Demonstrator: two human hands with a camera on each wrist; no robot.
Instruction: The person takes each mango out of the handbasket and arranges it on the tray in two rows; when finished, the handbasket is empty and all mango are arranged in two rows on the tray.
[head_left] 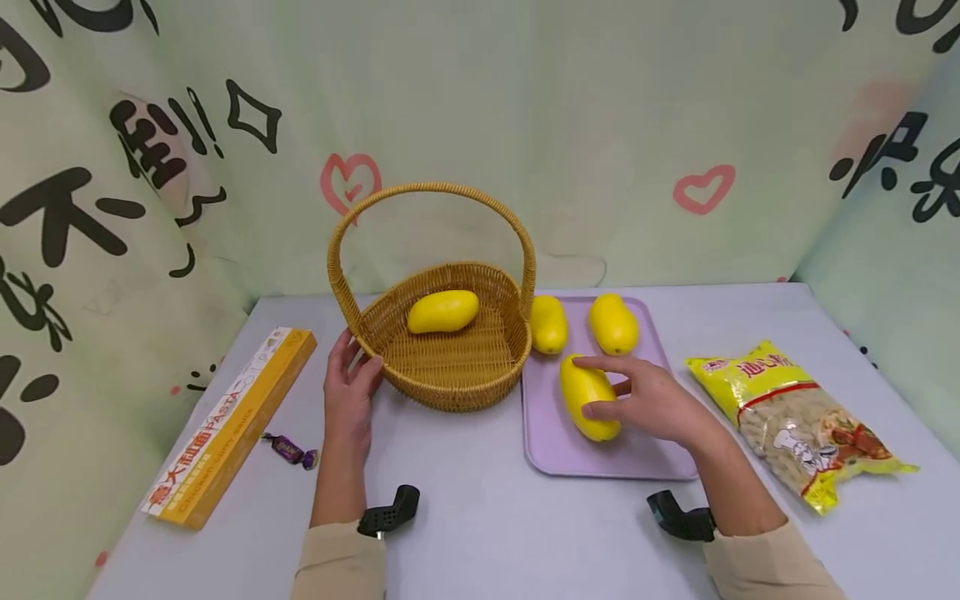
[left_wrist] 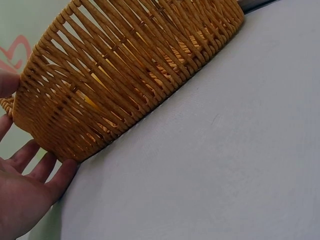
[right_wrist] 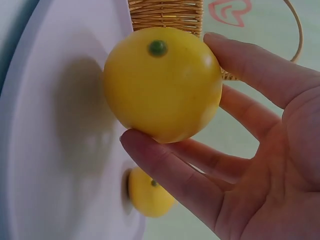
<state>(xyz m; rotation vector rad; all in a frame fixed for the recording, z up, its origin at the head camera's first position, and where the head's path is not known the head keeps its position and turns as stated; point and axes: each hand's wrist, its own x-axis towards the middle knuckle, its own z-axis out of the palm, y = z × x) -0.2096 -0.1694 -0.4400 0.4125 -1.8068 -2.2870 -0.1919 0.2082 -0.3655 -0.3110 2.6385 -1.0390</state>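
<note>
My left hand (head_left: 352, 383) holds the wicker basket (head_left: 450, 398) at its left end, just below the arched handle. In the left wrist view, several fingertips touch the woven side (left_wrist: 120, 70) low down. One yellow mango (head_left: 443, 312) lies inside the basket. Over the purple tray (head_left: 547, 457), my right hand (head_left: 652, 400) pinches another mango (head_left: 587, 400) between thumb and fingers. The right wrist view shows this mango (right_wrist: 160, 90) end-on with its green stem spot, its shadow falling on the tray. Two more mangoes (head_left: 549, 325) (head_left: 613, 324) lie at the tray's back.
Left of the basket lies a long orange and white pasta box (head_left: 228, 425), with a purple wrapped candy (head_left: 290, 450) beside it. A yellow-ended snack bag (head_left: 802, 429) lies right of the tray. Behind the white table (head_left: 510, 542) hangs a printed curtain (head_left: 600, 125).
</note>
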